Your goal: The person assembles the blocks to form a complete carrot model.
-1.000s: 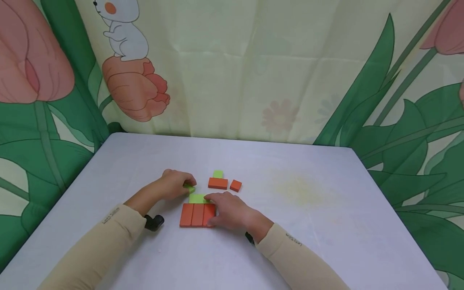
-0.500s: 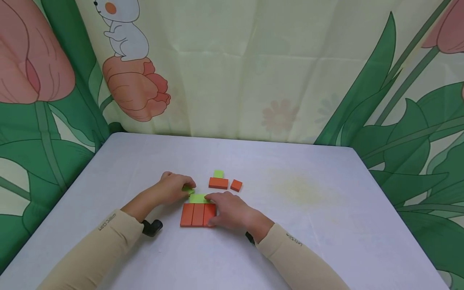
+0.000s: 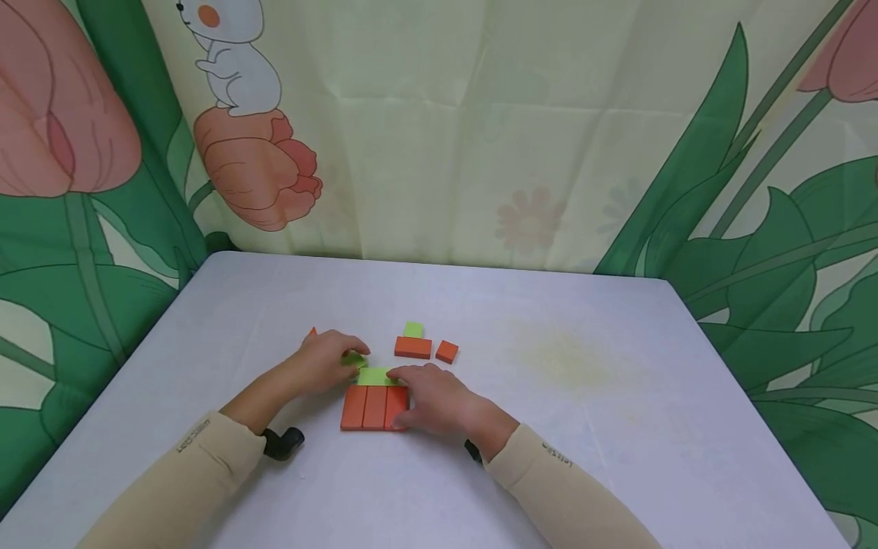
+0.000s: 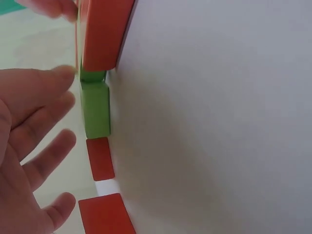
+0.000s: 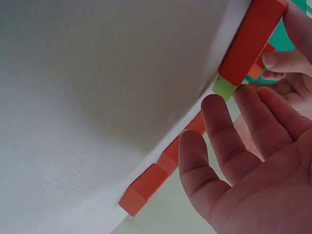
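In the head view, three red rectangular blocks (image 3: pixel 373 408) lie side by side, with a light green strip (image 3: pixel 373 376) along their far edge. Just beyond its left end, my left hand (image 3: pixel 325 360) pinches a small green block (image 3: pixel 354 359) between thumb and fingers. My right hand (image 3: pixel 439 396) rests at the right side of the row, forefinger on the green strip's right end and thumb at the nearest red corner. In the right wrist view, the remaining fingers (image 5: pixel 226 131) hang relaxed and hold nothing. The left palm hides part of an orange-red piece (image 3: pixel 313 332).
Farther back lie a red rectangular block (image 3: pixel 413 348), a light green block (image 3: pixel 413 329) behind it and a small red block (image 3: pixel 447 351) to the right. All sit on a white-covered table (image 3: pixel 590 427), with a printed cloth (image 3: pixel 439 152) hanging behind.
My left hand has shifted slightly left and toward me with the small green block. An orange-red tip now shows behind that hand. My right hand stays in place.
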Demonstrator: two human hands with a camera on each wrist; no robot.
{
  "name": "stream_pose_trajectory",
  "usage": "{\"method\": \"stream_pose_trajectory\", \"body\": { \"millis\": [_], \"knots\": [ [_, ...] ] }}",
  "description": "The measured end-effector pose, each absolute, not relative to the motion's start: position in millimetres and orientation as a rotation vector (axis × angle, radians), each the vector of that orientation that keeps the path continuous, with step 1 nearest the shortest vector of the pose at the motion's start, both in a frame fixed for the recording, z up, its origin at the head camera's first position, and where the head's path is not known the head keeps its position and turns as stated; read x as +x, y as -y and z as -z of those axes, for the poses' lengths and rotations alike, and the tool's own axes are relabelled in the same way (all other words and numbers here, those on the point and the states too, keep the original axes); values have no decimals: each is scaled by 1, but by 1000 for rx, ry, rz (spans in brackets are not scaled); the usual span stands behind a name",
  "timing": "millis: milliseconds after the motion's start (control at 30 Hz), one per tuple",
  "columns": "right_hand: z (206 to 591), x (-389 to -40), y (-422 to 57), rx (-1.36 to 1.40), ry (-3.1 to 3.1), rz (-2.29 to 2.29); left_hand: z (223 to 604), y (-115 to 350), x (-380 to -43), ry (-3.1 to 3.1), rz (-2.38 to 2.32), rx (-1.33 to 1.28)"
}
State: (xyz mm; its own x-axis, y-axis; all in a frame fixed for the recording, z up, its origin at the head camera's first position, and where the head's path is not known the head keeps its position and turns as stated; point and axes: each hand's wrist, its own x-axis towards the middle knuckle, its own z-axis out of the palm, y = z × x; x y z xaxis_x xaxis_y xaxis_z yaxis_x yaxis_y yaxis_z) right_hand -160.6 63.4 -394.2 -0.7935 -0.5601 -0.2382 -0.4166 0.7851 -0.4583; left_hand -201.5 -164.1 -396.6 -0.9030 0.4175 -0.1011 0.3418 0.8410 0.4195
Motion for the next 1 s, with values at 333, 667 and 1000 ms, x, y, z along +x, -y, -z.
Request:
{"method": "stream_pose_trajectory", "body": {
  "millis": [333, 667, 1000],
  "knots": [
    [395, -161, -62, -738, -2604, 553, 398, 176, -181, -2884, -621, 592],
    [393, -162, -60, -738, -2596, 546, 401, 176, -177, -2866, -603, 552],
    [391, -169, -65, -738, -2624, 695, 399, 174, -174, -2867, -603, 503]
  ]
}}
